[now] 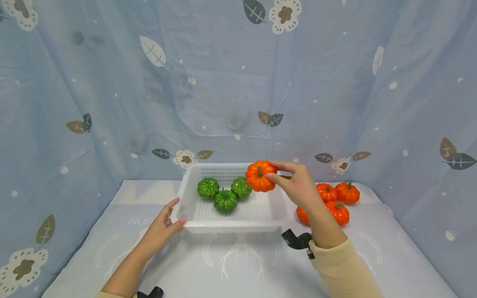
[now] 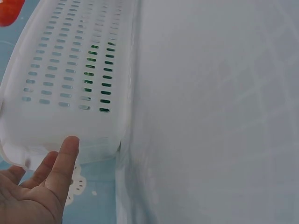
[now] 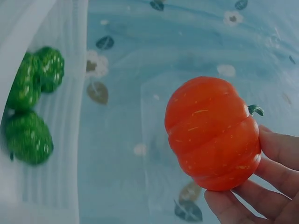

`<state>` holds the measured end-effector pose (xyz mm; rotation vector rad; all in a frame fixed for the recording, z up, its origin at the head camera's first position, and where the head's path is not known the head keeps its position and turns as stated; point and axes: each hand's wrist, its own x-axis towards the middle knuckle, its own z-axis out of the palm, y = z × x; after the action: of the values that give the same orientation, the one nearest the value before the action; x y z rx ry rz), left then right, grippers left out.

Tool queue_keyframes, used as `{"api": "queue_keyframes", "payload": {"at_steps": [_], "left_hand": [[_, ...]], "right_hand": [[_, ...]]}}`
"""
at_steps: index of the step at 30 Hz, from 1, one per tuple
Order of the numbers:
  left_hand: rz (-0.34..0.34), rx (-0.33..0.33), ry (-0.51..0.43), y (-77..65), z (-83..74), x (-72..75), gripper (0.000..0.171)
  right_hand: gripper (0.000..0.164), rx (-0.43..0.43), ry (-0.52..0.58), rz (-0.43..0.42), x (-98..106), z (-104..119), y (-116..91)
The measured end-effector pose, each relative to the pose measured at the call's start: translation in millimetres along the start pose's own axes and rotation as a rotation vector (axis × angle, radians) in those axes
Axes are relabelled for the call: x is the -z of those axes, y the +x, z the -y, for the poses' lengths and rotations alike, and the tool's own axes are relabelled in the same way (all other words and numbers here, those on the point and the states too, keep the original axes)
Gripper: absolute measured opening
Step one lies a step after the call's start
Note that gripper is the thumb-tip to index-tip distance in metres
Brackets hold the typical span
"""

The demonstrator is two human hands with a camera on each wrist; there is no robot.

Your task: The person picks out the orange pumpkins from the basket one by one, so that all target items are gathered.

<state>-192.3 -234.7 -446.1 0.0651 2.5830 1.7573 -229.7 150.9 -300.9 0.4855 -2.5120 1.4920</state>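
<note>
My right hand (image 1: 298, 184) pinches an orange toy pumpkin (image 1: 261, 176) by its side, above the right part of a white plastic basket (image 1: 231, 224). In the right wrist view, the pumpkin (image 3: 212, 135) has a short green stem, with fingers (image 3: 275, 186) against its lower side. Inside the basket sit three green pumpkins: one at left (image 1: 208, 188), one in front (image 1: 225, 201) and one at right (image 1: 241, 188). My left hand (image 1: 160, 227) rests at the basket's left front corner, its fingers fairly straight. In the left wrist view, fingertips (image 2: 70, 145) touch the slotted basket's wall (image 2: 60, 121).
Several more orange pumpkins (image 1: 339, 213) lie grouped on the table right of the basket, partly behind my right forearm. A pale patterned cloth (image 1: 242, 273) covers the table. A blue curtain (image 1: 223, 82) hangs behind and along both sides.
</note>
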Motion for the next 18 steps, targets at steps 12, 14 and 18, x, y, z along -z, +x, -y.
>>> {"api": "queue_keyframes", "payload": {"at_steps": [12, 14, 18], "left_hand": [[0.001, 0.006, 0.014, -0.6, -1.2, 0.2, 0.087], [-0.001, 0.009, 0.018, -0.4, -1.6, 0.0, 0.088], [-0.002, 0.01, 0.016, 0.3, -1.1, -0.7, 0.088]], "right_hand": [[0.052, -0.063, -0.199, -0.208, 80, -38, -36], [0.053, -0.087, -0.222, -0.232, 90, -46, -41], [0.055, -0.128, -0.276, -0.267, 108, -63, -49]]}}
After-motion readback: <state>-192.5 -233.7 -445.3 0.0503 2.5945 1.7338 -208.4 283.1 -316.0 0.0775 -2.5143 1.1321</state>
